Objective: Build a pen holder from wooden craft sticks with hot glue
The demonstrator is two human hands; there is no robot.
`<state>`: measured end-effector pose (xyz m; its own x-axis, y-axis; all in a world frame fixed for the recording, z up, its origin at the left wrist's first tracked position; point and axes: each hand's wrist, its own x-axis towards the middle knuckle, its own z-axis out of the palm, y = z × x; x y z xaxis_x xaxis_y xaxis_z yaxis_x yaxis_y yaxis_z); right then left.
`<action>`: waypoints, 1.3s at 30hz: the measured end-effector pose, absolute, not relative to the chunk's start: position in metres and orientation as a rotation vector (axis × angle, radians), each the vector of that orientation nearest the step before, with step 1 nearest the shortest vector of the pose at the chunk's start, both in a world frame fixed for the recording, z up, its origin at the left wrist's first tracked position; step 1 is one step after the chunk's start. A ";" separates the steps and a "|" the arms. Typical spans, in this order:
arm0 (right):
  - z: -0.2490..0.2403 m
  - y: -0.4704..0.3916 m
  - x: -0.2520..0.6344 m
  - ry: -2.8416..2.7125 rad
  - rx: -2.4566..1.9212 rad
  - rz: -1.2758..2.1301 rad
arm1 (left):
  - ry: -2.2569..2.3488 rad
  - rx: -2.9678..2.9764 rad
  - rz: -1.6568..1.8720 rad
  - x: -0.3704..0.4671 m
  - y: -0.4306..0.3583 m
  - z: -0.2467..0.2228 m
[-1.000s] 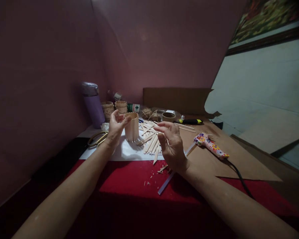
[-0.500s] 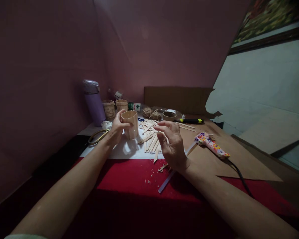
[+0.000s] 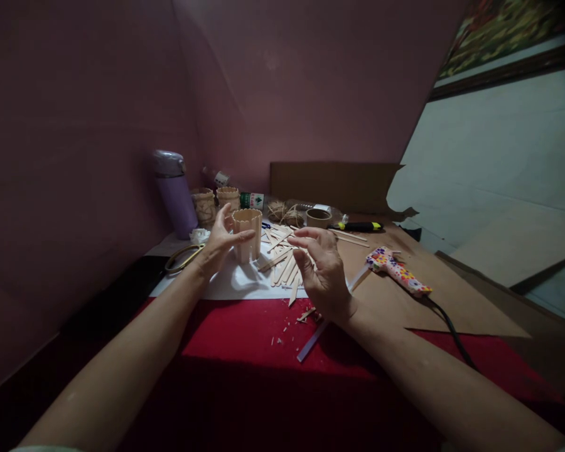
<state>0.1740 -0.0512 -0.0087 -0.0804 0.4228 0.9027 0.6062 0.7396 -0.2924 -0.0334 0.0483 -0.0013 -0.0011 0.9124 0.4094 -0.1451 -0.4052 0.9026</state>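
Note:
My left hand (image 3: 219, 242) holds a small cup made of upright wooden craft sticks (image 3: 248, 237), thumb across its front and fingers at its left side. The cup's base rests on a white paper sheet (image 3: 230, 285). My right hand (image 3: 324, 271) hovers palm down with fingers spread over a loose pile of craft sticks (image 3: 282, 263); nothing shows in it.
A flower-patterned glue gun (image 3: 398, 270) with a black cord lies on brown cardboard (image 3: 452, 301) at right. A purple flask (image 3: 175, 194), two more stick cups (image 3: 216, 202), twine (image 3: 285, 215), a tape roll (image 3: 319, 218), a utility knife (image 3: 358, 226) and scissors (image 3: 183, 257) stand around. A glue stick (image 3: 313, 339) lies on the red cloth.
My left hand closed on the stick cup, lifted and turned it slightly, and the cup now stands on the paper again. My right hand barely moved.

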 end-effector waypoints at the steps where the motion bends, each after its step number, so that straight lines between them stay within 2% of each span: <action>1: -0.009 -0.051 0.174 -1.709 -0.823 -0.183 | 0.858 1.419 1.543 -0.032 0.049 -0.003; 39: -0.009 -0.052 0.173 -1.717 -0.812 -0.167 | 0.766 1.478 1.363 -0.034 0.047 -0.010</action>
<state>0.1734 -0.0522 -0.0085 -0.0883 0.4275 0.8997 0.5926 0.7485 -0.2975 -0.0337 0.0467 -0.0103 0.1820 0.9086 0.3760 -0.1509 -0.3520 0.9238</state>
